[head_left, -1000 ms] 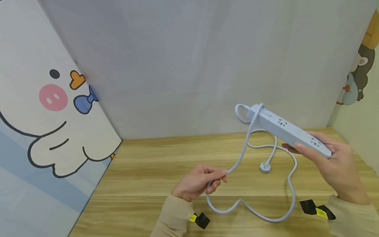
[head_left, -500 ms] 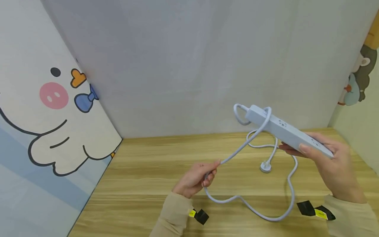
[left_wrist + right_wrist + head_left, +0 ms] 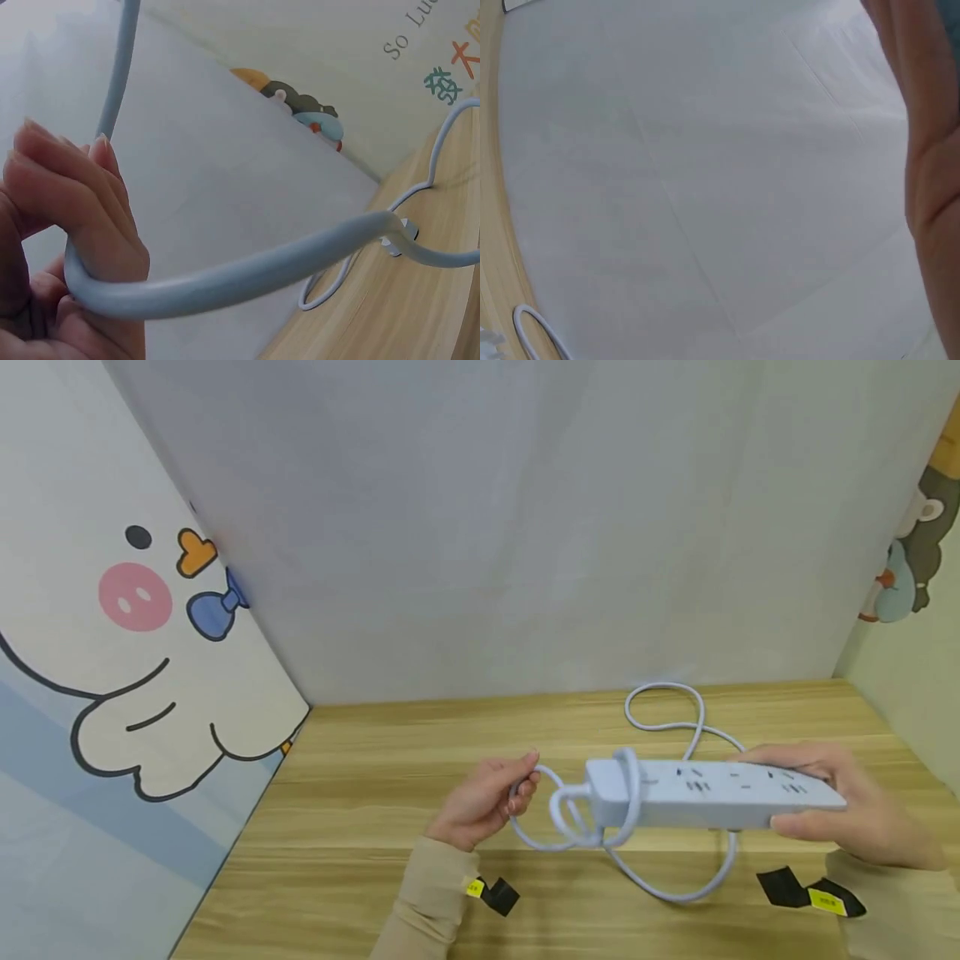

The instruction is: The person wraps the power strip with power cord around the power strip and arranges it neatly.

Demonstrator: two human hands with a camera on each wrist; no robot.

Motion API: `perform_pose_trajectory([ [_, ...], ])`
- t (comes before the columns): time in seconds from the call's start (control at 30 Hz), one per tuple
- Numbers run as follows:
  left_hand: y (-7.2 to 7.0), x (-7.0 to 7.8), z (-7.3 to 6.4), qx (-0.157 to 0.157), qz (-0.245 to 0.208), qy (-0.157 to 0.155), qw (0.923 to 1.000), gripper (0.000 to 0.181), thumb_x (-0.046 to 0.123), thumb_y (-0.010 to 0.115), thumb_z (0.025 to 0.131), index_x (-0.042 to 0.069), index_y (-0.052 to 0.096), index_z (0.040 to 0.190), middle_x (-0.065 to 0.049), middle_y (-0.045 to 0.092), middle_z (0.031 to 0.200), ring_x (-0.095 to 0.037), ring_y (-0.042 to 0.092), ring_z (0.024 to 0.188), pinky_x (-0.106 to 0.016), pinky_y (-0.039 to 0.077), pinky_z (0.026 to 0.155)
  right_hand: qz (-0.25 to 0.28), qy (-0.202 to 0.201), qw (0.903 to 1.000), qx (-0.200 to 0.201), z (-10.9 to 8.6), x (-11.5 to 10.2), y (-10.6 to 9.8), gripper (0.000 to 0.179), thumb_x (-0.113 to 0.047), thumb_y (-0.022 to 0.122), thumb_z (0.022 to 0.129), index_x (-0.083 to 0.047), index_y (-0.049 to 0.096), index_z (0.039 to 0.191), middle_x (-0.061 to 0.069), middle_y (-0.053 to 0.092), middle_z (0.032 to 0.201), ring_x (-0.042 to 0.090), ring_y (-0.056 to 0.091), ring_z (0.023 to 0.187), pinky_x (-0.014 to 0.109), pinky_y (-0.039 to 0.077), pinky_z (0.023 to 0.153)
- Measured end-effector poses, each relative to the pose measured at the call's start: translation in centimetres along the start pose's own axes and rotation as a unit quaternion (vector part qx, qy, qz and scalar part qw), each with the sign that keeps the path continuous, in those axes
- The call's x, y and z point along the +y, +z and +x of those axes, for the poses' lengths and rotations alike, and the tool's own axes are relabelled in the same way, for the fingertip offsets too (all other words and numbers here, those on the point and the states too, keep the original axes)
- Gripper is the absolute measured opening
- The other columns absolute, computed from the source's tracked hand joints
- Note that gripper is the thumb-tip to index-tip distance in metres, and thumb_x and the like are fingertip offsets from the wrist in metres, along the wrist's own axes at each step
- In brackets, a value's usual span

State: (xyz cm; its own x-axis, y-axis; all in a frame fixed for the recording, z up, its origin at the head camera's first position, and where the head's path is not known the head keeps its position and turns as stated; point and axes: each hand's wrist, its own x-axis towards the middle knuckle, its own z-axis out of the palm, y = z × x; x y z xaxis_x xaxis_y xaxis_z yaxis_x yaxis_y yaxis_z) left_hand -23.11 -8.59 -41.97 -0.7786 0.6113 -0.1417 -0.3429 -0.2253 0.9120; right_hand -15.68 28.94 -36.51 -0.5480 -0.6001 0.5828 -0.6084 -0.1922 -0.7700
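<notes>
A white power strip [image 3: 697, 802] is held up over the table, its socket face tipped toward me. My right hand [image 3: 862, 806] grips its right end, thumb along the near side. From the left end the cord [image 3: 667, 899] loops round the strip's body. My left hand [image 3: 483, 802] pinches the cord just left of the strip. In the left wrist view, that cord [image 3: 217, 291] bends through the curled fingers [image 3: 90, 202]. The plug [image 3: 396, 238] lies on the table there; in the head view the strip hides it. Fingers of my right hand [image 3: 934, 150] edge the right wrist view.
The wooden table [image 3: 360, 777] runs back to a grey-white wall panel [image 3: 480, 527]. A cartoon-printed panel [image 3: 142, 710] borders the left side, and a pale printed wall [image 3: 915, 693] the right. Slack cord lies in a loop [image 3: 663, 685] near the table's back.
The power strip has swung down toward me, from slanting to nearly level, its left end dropping as my right hand turned. My left hand has moved slightly left, still pinching the cord.
</notes>
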Motion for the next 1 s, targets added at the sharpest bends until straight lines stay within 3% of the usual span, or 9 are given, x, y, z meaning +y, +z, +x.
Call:
perform_pose_trajectory([
  [0.1,0.3,0.0,0.1,0.024,0.014,-0.016,0.9995,0.035,0.029,0.055,0.107,0.013,0.072,0.080,0.009,0.055,0.065,0.002,0.044,0.051,-0.010,0.037,0.050,-0.090,0.056,0.9935,-0.041,-0.6,-0.2,0.1,0.070,0.025,0.066,0.068,0.000,0.061,0.133,0.000,0.073,0.117,0.010,0.067,0.088,0.025,0.053,0.064],
  [0.2,0.5,0.0,0.1,0.043,0.019,-0.019,0.9987,0.035,0.027,0.056,0.106,0.013,0.074,0.080,0.009,0.055,0.065,0.003,0.044,0.051,-0.009,0.036,0.048,-0.163,0.103,0.9781,-0.080,-0.8,-0.5,0.4,0.064,0.010,0.079,0.074,-0.012,0.064,0.132,-0.007,0.071,0.113,0.006,0.065,0.085,0.023,0.051,0.062],
  [0.37,1.2,0.7,-0.2,0.074,0.014,-0.002,0.9971,0.032,0.026,0.057,0.105,0.011,0.076,0.085,0.008,0.057,0.066,0.002,0.045,0.053,-0.009,0.037,0.049,-0.189,0.168,0.9599,-0.121,0.4,-0.7,1.2,0.040,-0.008,0.081,0.085,-0.020,0.070,0.121,-0.012,0.073,0.099,0.001,0.066,0.078,0.020,0.051,0.059],
  [0.43,1.6,1.0,-0.5,0.078,0.010,0.006,0.9969,0.030,0.026,0.059,0.104,0.004,0.076,0.096,0.008,0.058,0.068,0.002,0.047,0.055,-0.010,0.039,0.050,-0.198,0.191,0.9530,-0.127,1.0,-0.6,1.4,0.029,-0.012,0.078,0.088,-0.021,0.071,0.115,-0.013,0.073,0.092,0.000,0.064,0.073,0.020,0.052,0.056],
  [0.63,3.5,1.9,-1.4,0.057,0.009,0.029,0.9979,0.047,0.027,0.063,0.103,-0.015,0.062,0.125,0.006,0.059,0.071,0.000,0.049,0.059,-0.010,0.044,0.054,-0.278,0.244,0.9266,-0.066,1.4,-0.3,1.4,0.020,-0.020,0.077,0.091,-0.021,0.072,0.110,-0.014,0.072,0.094,-0.002,0.061,0.078,0.020,0.051,0.061],
  [0.83,5.5,1.9,-1.8,0.030,-0.006,0.066,0.9974,0.046,0.021,0.058,0.105,-0.017,0.058,0.130,0.005,0.057,0.074,0.000,0.048,0.060,-0.011,0.042,0.054,-0.358,0.234,0.9031,0.039,2.2,-0.8,2.1,0.022,-0.024,0.081,0.088,-0.025,0.071,0.107,-0.014,0.070,0.086,0.000,0.059,0.074,0.020,0.047,0.061],
  [1.0,6.9,1.5,-1.7,-0.005,-0.001,0.082,0.9966,0.046,0.022,0.053,0.107,-0.015,0.055,0.134,0.003,0.061,0.079,-0.004,0.055,0.065,-0.014,0.049,0.061,-0.385,0.236,0.8868,0.098,2.9,-0.5,2.8,0.032,-0.027,0.083,0.086,-0.020,0.073,0.116,-0.007,0.074,0.094,0.001,0.058,0.070,0.021,0.047,0.058],
])
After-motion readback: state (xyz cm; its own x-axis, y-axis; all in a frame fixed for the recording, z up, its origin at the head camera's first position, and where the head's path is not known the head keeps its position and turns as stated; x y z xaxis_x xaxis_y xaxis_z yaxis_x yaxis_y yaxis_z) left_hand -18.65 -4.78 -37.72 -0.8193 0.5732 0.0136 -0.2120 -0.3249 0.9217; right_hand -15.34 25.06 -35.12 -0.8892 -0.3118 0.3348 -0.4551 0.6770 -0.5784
